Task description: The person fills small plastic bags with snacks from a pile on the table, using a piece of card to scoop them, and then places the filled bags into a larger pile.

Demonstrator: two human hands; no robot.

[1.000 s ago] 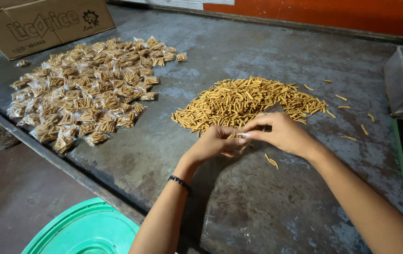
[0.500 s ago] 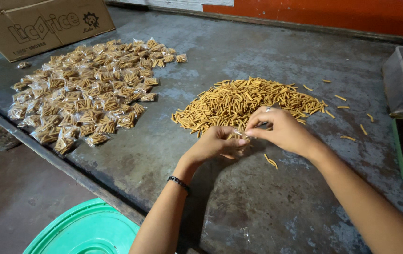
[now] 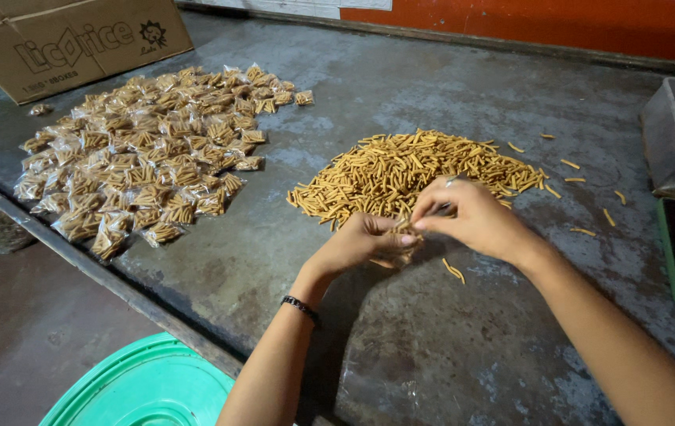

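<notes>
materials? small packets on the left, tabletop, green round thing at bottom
Small packets: likely thin clear plastic film, glossy, crinkled, sticks visible inside.
Tabletop: looks like grey sheet metal or coated board, worn and blotchy; can't say which.
Green lid: probably moulded plastic, smooth, ribbed rings.

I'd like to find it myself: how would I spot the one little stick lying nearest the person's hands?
Start at the big loose pile of yellow sticks in the middle of the grey table. Come toward the right hand; just below it lies a single stick. Unlike the strays scattered to the right, it lies alone on the near side.
</notes>
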